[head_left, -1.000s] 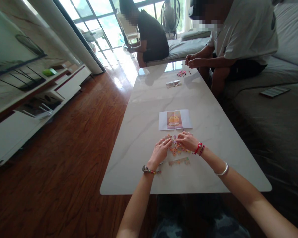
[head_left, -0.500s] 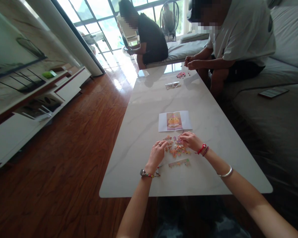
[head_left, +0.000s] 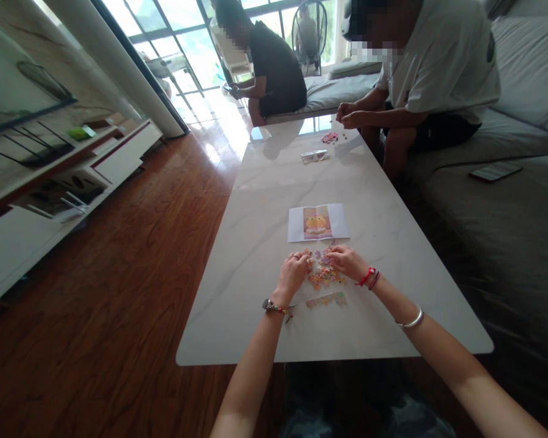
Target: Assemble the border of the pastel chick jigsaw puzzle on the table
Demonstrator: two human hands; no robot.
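A heap of small coloured puzzle pieces [head_left: 324, 275] lies on the pale marble table [head_left: 256, 243]. My left hand [head_left: 293, 275] rests at the heap's left edge with curled fingers touching the pieces. My right hand [head_left: 347, 263] lies on the heap's right side, its fingers bent over the pieces. Whether either hand holds a piece is too small to see. A joined strip of pieces [head_left: 326, 300] lies just nearer to me. Beyond the heap lies a white sheet with a yellow cartoon picture [head_left: 318, 222].
At the table's far end a person in a white shirt [head_left: 438, 61] handles small pink pieces [head_left: 331, 137], beside a small packet [head_left: 315, 156]. Another person in black [head_left: 276, 67] sits farther back. A grey sofa [head_left: 506, 201] runs along the right; wooden floor and a TV cabinet [head_left: 50, 182] lie left.
Both hands stayed on the heap, shifting slightly apart and back together among the pieces. The camera drifted a little.
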